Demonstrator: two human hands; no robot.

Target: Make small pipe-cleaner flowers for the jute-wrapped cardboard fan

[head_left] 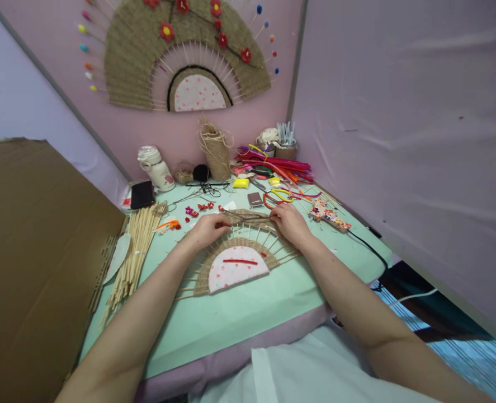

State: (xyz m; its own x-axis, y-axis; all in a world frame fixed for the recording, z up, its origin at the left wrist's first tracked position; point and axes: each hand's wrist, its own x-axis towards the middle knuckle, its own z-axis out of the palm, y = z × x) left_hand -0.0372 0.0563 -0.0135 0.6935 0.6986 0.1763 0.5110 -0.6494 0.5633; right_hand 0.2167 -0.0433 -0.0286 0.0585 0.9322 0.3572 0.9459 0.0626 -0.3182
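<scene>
A half-round woven fan (202, 277) of tan cord on thin sticks lies on the table. Its centre carries a white, pink-spotted half-disc (235, 279), with a short red strip (240, 261) lying across it. Along the fan's outer band runs a thin dark strand (248, 215). My right hand (292, 224) pinches this strand near its right end, over the band. At the band's left part, my left hand (208, 229) is closed with curled fingers close to the strand; what sits between its fingertips is hidden.
A bundle of thin sticks (136, 246) lies left, beside a cardboard sheet (33, 263). Small red flowers (201, 207), a twine cone (216, 154), a bottle (157, 169), pipe cleaners (281, 166) and scissors (277, 198) stand or lie behind. A corded glue gun (329, 215) lies right. A finished fan (134, 67) hangs above.
</scene>
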